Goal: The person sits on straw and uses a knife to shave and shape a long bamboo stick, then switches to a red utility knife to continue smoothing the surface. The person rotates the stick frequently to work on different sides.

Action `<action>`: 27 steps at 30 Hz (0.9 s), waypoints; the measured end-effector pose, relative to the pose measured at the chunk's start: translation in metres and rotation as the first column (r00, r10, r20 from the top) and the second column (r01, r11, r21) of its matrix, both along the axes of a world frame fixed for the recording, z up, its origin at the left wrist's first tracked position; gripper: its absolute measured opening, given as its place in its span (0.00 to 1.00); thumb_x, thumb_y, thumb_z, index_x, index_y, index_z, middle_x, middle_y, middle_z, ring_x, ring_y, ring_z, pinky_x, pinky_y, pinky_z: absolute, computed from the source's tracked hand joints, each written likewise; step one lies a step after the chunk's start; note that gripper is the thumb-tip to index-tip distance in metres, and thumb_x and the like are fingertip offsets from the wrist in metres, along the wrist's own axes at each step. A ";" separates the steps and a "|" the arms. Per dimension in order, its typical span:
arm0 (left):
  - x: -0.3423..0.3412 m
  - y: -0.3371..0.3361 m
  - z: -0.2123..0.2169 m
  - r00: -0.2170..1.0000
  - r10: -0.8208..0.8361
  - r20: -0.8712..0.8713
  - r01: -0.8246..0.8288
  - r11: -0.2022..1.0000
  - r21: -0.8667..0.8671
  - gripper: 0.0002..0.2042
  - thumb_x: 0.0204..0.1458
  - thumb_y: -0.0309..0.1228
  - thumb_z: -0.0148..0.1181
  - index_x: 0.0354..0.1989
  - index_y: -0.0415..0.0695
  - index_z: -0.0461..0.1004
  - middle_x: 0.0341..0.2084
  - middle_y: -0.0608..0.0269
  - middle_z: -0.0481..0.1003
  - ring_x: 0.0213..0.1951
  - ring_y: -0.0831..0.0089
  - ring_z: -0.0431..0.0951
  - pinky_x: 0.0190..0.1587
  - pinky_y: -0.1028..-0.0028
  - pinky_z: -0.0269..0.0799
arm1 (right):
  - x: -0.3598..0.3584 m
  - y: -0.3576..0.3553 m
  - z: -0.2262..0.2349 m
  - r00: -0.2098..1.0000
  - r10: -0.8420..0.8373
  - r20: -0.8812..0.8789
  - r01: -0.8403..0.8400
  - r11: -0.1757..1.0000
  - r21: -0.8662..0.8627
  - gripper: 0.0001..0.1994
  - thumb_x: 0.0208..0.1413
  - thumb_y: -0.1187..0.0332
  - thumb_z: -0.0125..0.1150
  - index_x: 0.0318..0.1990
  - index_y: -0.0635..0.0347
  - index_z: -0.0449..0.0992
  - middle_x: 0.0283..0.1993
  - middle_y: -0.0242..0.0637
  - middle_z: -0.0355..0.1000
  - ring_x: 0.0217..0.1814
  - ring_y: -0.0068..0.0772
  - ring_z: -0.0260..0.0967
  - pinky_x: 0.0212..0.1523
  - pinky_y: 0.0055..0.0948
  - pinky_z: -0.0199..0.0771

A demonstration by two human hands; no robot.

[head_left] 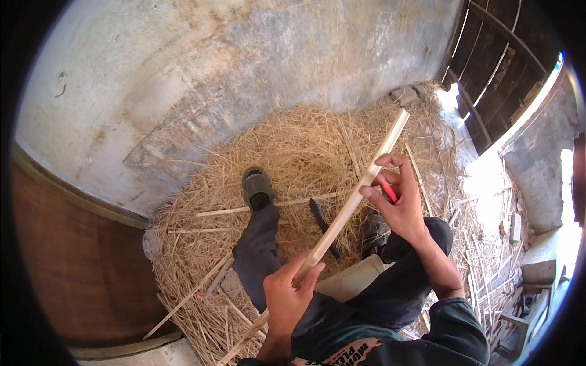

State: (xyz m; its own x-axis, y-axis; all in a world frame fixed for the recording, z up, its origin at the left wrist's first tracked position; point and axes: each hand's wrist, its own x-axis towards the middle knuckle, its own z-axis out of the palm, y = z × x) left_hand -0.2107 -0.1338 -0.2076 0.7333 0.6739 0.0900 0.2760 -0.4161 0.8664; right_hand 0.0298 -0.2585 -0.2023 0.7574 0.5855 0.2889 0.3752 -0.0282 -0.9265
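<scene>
Pale wood is what we see first: a long split stick (348,210) running on a slant from low left, past our knees, up toward the far right wall. Our left hand (292,291) is wrapped shut around its lower part, thumb lying along the top. Our right hand (397,195) pinches it further up between thumb and forefinger, and in that same hand a small red tool (388,189) is tucked against the palm; we cannot tell what kind it is.

Below the stick, a dark knife-like blade (323,226) lies on the straw (293,146), between our two sandalled feet (256,186). A pale, flat slab (351,279) shows under our right thigh. Thin wooden splints (268,205) lie scattered over the straw near the left foot.

Behind the straw rises a curved, weathered plaster wall (244,67). At the upper right stands a dark slatted door (500,67), with bright sunlit ground beside it.
</scene>
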 end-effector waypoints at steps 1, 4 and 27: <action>0.000 0.000 0.000 1.000 -0.005 -0.005 0.005 1.000 -0.011 0.15 0.56 0.28 0.76 0.49 0.35 0.84 0.28 0.55 0.84 0.28 0.80 0.81 0.32 0.76 0.75 | -0.001 0.001 0.001 0.997 0.004 -0.071 -0.001 0.999 0.045 0.26 0.63 0.72 0.73 0.62 0.58 0.64 0.31 0.32 0.79 0.29 0.19 0.75 0.32 0.22 0.69; 0.000 0.004 -0.002 0.991 -0.119 0.054 0.123 0.989 -0.084 0.15 0.62 0.28 0.70 0.55 0.35 0.82 0.29 0.59 0.84 0.27 0.80 0.79 0.32 0.77 0.74 | 0.009 0.000 -0.005 0.987 0.043 -0.155 -0.025 0.992 0.122 0.25 0.63 0.76 0.71 0.62 0.58 0.63 0.34 0.30 0.78 0.32 0.16 0.74 0.33 0.18 0.68; -0.003 0.046 0.063 0.923 -0.168 -0.346 0.338 0.782 0.523 0.14 0.59 0.24 0.65 0.53 0.44 0.83 0.30 0.56 0.78 0.34 0.57 0.80 0.36 0.60 0.74 | 0.010 -0.015 0.011 0.877 0.142 0.459 -0.056 0.979 -0.198 0.12 0.53 0.60 0.80 0.38 0.57 0.87 0.33 0.36 0.78 0.35 0.42 0.81 0.35 0.39 0.78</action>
